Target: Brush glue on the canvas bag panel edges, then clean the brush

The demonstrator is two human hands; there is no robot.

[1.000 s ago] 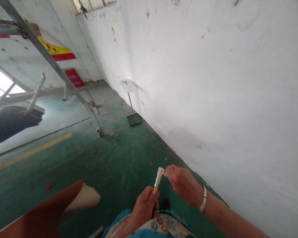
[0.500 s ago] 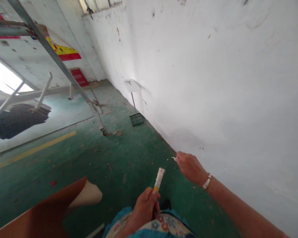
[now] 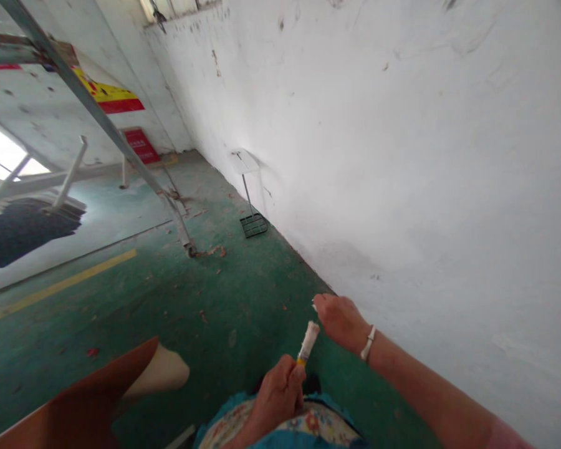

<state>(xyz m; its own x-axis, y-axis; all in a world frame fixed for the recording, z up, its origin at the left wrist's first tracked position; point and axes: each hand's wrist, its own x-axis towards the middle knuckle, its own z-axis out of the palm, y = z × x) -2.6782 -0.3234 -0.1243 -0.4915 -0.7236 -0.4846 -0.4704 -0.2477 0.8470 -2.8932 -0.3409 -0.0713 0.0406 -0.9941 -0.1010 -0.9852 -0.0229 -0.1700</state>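
Low in front of my body, my left hand (image 3: pixel 280 388) is wrapped round the yellow handle of a small paintbrush (image 3: pixel 310 340). Its pale, white-coated head points up and slightly right. My right hand (image 3: pixel 340 319) is just above and right of the brush tip, apart from it, with fingers pinched together. A scrap of white material (image 3: pixel 314 305) shows at the fingertips; what exactly it is, I cannot make out. The white wall (image 3: pixel 425 206) rises beside my right arm.
A metal frame (image 3: pixel 98 115) slants across the upper left. Beside the wall stands a thin stand (image 3: pixel 247 193) with a grid base. A brown sheet with a curled end (image 3: pixel 93 393) lies at lower left. Debris dots the green floor (image 3: pixel 206 280).
My right hand has moved left and slightly down, closer to the brush tip. The brush has shifted slightly right in my left hand, and less of the white scrap shows.
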